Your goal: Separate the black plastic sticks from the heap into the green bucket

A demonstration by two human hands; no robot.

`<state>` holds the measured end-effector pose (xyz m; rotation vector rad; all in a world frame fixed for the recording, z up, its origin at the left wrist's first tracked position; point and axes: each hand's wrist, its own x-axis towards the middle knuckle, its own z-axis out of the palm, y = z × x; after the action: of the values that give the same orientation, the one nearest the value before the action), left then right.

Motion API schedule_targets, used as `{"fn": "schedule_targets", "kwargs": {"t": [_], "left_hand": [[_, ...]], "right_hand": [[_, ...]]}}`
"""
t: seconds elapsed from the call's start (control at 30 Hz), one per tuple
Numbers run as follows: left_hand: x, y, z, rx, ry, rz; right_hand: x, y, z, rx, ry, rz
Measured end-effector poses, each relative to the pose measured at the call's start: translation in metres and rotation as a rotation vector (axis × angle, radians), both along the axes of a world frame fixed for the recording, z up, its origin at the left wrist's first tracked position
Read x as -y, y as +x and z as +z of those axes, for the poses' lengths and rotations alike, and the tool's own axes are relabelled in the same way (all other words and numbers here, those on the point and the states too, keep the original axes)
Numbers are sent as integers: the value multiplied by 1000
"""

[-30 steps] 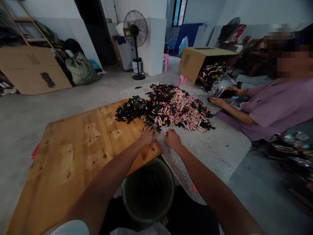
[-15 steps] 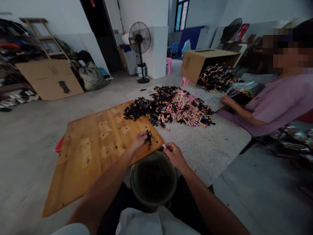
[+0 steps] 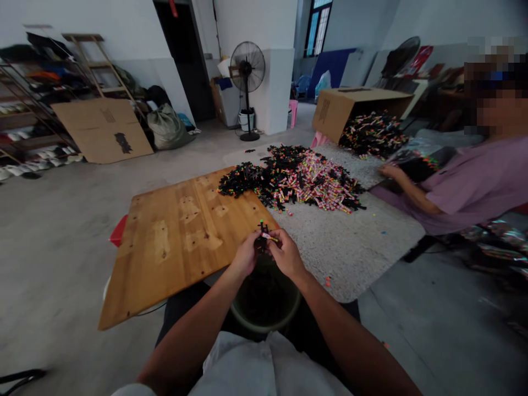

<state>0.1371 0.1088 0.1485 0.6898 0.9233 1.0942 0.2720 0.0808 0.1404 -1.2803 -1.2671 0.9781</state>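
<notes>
My left hand (image 3: 247, 253) is closed on a small black toy gun (image 3: 263, 226) with a green tip, held upright over the bucket's far rim. From the right, my right hand (image 3: 287, 254) pinches a small pink, white and yellow tube (image 3: 269, 237) against the black toy gun. Both hands meet at the corner of the wooden board (image 3: 177, 231); the fingertips partly hide the pieces. Below them, between my legs, stands a round bucket (image 3: 264, 329) with dark contents. Beyond lies a heap of black toy guns (image 3: 284, 157) mixed with pink tubes (image 3: 319, 184).
A grey speckled tabletop (image 3: 330, 247) adjoins the board. A person in a purple shirt (image 3: 478, 181) sits at the right, hand near a clear bag. A tipped cardboard box (image 3: 334, 113) spills more black pieces. A standing fan (image 3: 246, 69) is farther back.
My left hand has moved off the board toward my right hand, bringing the black toy gun to the tube. Both hands now meet over the bucket. The view has shifted slightly left.
</notes>
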Motion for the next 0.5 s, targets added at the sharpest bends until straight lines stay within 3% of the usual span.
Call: {"fn": "schedule_targets", "kwargs": {"t": [0.1, 0.2, 0.33, 0.4, 0.5], "left_hand": [[-1, 0, 10, 69, 40, 15], [-4, 2, 20, 143, 93, 144], [0, 13, 27, 95, 155, 208], [5, 24, 27, 52, 167, 197], [6, 38, 24, -2, 194, 250]], "right_hand": [[6, 1, 6, -125, -29, 36], [15, 2, 13, -286, -15, 25], [23, -4, 20, -412, 21, 21], [20, -11, 23, -374, 43, 8], [8, -17, 25, -156, 126, -88]]}}
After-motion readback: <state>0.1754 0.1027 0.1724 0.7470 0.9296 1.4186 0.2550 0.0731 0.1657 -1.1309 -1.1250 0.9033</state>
